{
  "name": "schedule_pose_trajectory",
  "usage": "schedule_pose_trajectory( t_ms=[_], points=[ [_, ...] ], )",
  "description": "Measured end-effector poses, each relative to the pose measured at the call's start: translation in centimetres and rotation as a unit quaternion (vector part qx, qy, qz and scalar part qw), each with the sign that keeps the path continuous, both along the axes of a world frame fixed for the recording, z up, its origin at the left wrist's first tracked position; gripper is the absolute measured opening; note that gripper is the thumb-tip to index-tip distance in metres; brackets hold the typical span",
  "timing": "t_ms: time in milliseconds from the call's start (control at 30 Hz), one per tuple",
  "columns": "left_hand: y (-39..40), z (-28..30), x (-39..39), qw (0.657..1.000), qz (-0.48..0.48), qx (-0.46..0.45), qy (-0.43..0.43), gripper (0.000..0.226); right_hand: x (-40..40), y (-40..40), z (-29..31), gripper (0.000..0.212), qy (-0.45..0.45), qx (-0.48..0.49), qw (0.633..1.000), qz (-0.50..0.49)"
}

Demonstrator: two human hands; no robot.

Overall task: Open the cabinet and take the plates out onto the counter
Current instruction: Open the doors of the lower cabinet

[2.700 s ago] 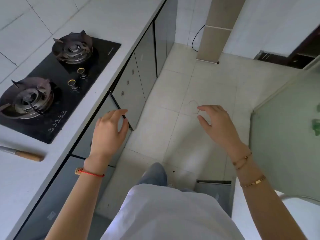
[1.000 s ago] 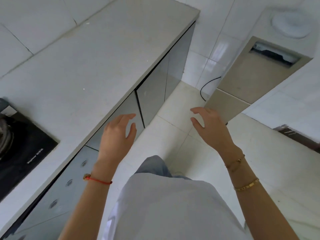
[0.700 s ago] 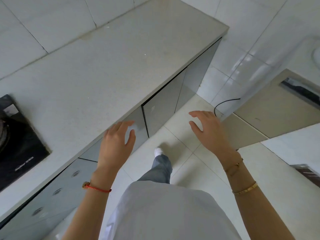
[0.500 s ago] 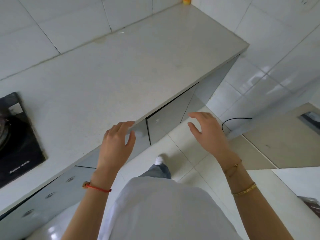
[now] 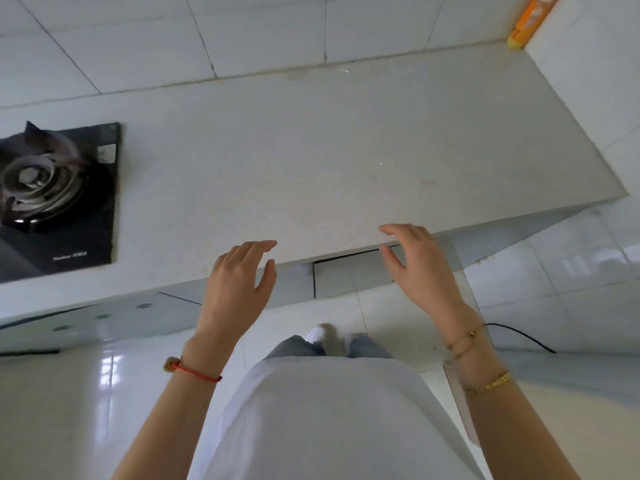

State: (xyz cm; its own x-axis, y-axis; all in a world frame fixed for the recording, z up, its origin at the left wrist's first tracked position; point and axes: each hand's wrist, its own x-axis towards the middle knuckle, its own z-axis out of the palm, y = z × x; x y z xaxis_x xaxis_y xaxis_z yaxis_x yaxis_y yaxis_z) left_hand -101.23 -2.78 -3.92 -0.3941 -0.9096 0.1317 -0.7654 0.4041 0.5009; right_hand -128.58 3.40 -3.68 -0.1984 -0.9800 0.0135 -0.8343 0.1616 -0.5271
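Observation:
I face a pale stone counter (image 5: 346, 161) from above. Under its front edge run grey cabinet doors (image 5: 349, 275), all closed, seen only as a narrow strip. No plates show anywhere. My left hand (image 5: 239, 289) hovers at the counter's edge with fingers apart and nothing in it. My right hand (image 5: 419, 268) hangs over the cabinet door just right of a door seam, also open and empty. Neither hand touches a door.
A black gas hob (image 5: 59, 195) with a burner sits on the counter at the left. An orange bottle (image 5: 526, 22) stands in the far right corner by the tiled wall. A black cable (image 5: 519, 336) lies on the glossy floor at the right. My shoes (image 5: 329, 337) are near the cabinet base.
I have walked along the counter past the hob and turned to face it squarely. Both hands stayed raised and empty, now nearer the counter edge.

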Motion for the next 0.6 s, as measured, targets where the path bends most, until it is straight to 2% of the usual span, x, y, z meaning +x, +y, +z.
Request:
schedule_pose_trajectory(
  t_ms=[333, 600],
  points=[
    [7.5, -0.6, -5.7, 0.982, 0.187, 0.026, 0.001, 0.028, -6.1, -2.1, -0.3, 0.03, 0.022, 0.012, 0.985, 0.173],
    [11.8, -1.4, -8.1, 0.968, 0.248, 0.033, -0.003, 0.029, -7.6, -0.5, -1.6, 0.031, 0.01, 0.021, 0.972, 0.232]
  ],
)
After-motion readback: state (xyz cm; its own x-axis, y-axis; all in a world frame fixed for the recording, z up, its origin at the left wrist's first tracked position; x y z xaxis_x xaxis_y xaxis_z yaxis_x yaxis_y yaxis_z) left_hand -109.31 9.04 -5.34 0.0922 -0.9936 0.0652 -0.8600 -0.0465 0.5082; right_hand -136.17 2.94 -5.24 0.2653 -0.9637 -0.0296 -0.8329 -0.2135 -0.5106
